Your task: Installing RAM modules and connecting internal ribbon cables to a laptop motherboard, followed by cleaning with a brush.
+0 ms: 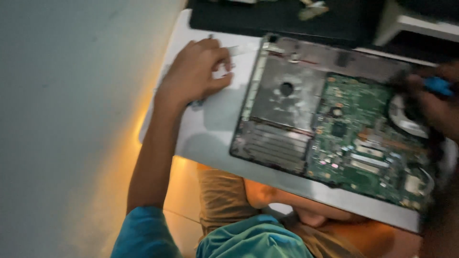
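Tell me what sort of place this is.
Probably a home or small repair spot for electronics, not a factory line. An opened laptop with its green circuit board bare lies on a white table, the right hand holds a blue-handled tool, and a tiled floor shows below.

No packages, signs or screens can be seen. Only a few small white, label-like patches are made out on the green circuit board (363, 138), too blurred to be described further.
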